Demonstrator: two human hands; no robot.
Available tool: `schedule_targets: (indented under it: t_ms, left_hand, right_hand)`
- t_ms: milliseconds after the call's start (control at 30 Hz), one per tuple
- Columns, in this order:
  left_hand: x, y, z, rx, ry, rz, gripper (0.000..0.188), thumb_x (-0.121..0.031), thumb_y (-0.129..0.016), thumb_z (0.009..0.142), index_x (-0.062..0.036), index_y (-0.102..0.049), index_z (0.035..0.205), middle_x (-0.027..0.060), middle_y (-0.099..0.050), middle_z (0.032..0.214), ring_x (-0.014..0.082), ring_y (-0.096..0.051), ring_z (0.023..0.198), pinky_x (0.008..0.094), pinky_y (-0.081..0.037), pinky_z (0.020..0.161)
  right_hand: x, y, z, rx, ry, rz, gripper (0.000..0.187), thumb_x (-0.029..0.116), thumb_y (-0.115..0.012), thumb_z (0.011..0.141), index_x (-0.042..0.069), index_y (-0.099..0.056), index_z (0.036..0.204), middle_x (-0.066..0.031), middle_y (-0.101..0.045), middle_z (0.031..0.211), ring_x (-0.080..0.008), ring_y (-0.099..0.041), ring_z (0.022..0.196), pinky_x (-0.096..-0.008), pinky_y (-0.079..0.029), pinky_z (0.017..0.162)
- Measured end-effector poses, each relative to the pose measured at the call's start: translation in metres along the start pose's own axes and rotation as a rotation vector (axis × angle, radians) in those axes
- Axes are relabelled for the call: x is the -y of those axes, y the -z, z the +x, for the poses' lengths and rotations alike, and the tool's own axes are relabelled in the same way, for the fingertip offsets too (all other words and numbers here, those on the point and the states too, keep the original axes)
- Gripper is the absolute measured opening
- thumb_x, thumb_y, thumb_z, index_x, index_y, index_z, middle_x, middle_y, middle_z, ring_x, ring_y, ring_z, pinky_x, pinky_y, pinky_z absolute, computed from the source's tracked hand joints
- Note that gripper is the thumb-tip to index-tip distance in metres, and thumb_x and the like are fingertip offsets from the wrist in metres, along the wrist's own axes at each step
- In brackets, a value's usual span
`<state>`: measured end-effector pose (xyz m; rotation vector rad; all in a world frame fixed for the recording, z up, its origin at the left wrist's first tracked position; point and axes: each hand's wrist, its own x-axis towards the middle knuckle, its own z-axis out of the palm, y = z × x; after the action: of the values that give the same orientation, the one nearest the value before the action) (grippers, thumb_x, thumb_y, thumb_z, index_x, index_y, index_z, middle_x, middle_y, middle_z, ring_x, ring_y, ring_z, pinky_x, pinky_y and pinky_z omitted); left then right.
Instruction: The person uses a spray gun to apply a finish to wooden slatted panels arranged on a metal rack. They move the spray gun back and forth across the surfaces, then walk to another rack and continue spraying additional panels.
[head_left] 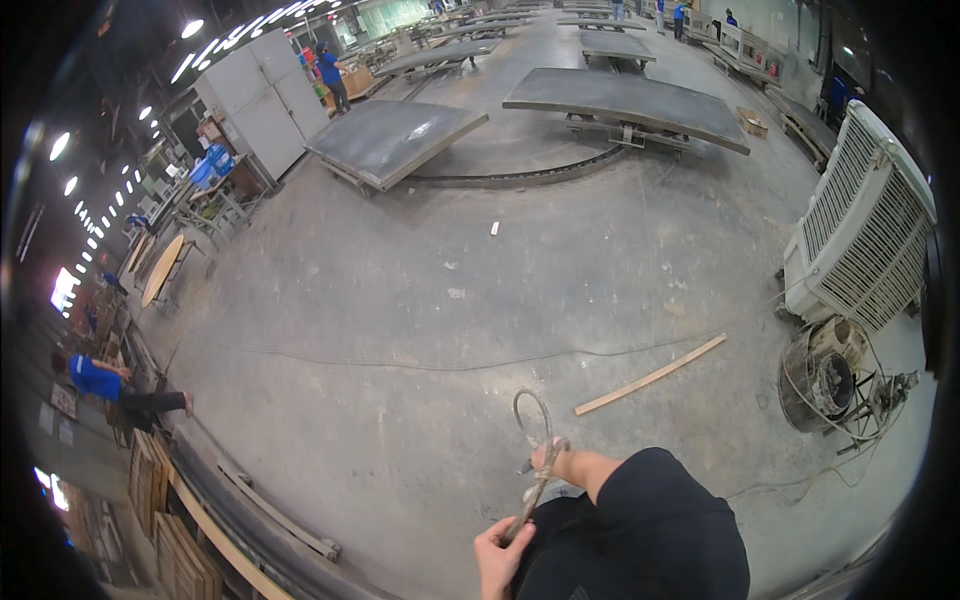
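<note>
A thin grey-brown hose rises in a loop in front of me at the lower middle of the head view. My right hand is closed round the hose where the loop comes together; a short dark piece sticks out to the left of this hand. Lower down and nearer to me, my left hand pinches the same hose between thumb and fingers. Below the left hand the rest of the hose is hidden by my black clothing. A wooden strip lies on the floor ahead, to the right of the loop.
A thin cable crosses the concrete floor. To the right stand a large white slatted cooler and a dirty round drum. Wide grey platforms and a curved rail lie ahead. A person in blue is at left.
</note>
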<state>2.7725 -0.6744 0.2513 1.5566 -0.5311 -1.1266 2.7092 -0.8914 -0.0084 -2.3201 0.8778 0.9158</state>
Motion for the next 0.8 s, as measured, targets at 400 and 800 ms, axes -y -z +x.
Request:
schedule_targets:
  t_ms: [400,800]
  left_hand:
    - [-0.058,-0.002,-0.003,0.201,-0.163,0.224,0.037,-0.033,-0.074,0.083,-0.0041,-0.07,0.105,0.0079,-0.072,0.088,0.0154,-0.067,0.079,0.0284,-0.051,0.077]
    - [0.016,0.031,-0.115,-0.001,-0.384,0.134,0.036,-0.031,-0.065,0.088,-0.0112,-0.066,0.118,0.0142,-0.07,0.086,0.0265,-0.065,0.074,0.0355,-0.049,0.068]
  right_hand:
    - [-0.072,-0.054,-0.003,0.254,-0.123,-0.183,0.043,0.034,-0.067,0.08,0.006,-0.066,0.113,-0.017,-0.068,0.107,-0.03,-0.066,0.101,-0.0468,-0.053,0.081]
    - [0.09,-0.05,0.04,0.207,0.333,-0.686,0.054,0.025,-0.072,0.076,0.002,-0.059,0.123,-0.0208,-0.067,0.104,-0.0279,-0.067,0.095,-0.0447,-0.054,0.076]
